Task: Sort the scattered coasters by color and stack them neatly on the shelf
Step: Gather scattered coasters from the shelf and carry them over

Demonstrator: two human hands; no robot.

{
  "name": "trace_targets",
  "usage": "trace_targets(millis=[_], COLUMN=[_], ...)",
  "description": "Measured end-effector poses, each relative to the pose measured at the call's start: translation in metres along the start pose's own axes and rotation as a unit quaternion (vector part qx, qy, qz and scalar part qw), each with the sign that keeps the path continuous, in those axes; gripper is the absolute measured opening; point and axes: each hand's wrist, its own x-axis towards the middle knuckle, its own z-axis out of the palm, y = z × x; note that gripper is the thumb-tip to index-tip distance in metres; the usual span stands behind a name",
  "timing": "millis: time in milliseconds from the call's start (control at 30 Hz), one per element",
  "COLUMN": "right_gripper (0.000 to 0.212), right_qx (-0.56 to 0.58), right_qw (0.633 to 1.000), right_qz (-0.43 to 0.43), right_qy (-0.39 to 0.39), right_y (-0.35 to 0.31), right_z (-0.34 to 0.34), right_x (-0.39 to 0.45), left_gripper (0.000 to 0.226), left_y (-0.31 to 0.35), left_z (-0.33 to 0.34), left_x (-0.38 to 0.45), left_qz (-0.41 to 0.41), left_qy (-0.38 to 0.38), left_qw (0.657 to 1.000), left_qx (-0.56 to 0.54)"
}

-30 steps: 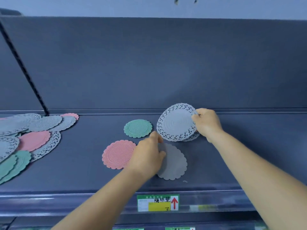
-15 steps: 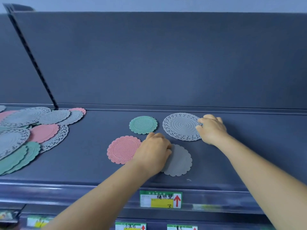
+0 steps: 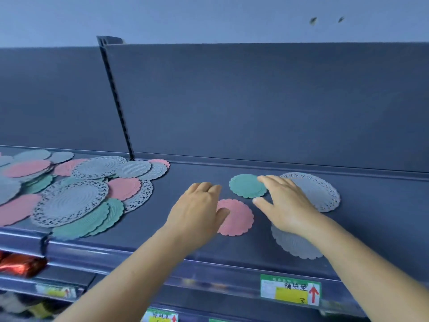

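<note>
- Left hand [image 3: 197, 212]: palm down, fingers together and straight, holding nothing. It lies over the left edge of the pink coaster [image 3: 236, 217]; contact cannot be confirmed.
- Right hand [image 3: 287, 205]: fingers spread and straight, holding nothing. Fingertips reach over the right edge of the green coaster [image 3: 246, 185].
- Key relation: the scattered pile [image 3: 69, 194] lies well apart to the left of both hands; the left hand is nearer. Judgement: the next pick comes from there.
- The coasters are round, so no long axis.
- Sorted side of the shelf [image 3: 371, 217], counted: one pink, one green, one grey lace coaster [image 3: 322, 191] behind the right hand, one plain grey coaster [image 3: 294, 246] under the wrist.
- Pile count uncertain owing to overlaps; pink, green and grey are all present.
</note>
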Motion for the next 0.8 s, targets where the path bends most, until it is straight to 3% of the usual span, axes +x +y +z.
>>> trace_targets(millis=[500, 800], right_gripper=[0.057, 0.069], right_qx=[0.059, 0.050], right_qw=[0.997, 0.994], right_qz=[-0.042, -0.049], right_qy=[-0.026, -0.083], right_y=[-0.219, -0.286], right_z=[0.073, 0.110], right_x=[0.027, 0.047], left_gripper=[0.053, 0.061], left_y=[-0.217, -0.310], left_z=[-0.059, -0.064], left_x=[-0.073, -0.089], left_qz=[-0.050, -0.137], left_qy=[0.005, -0.044], left_qw=[0.999, 0.989], left_qx=[0.020, 0.027])
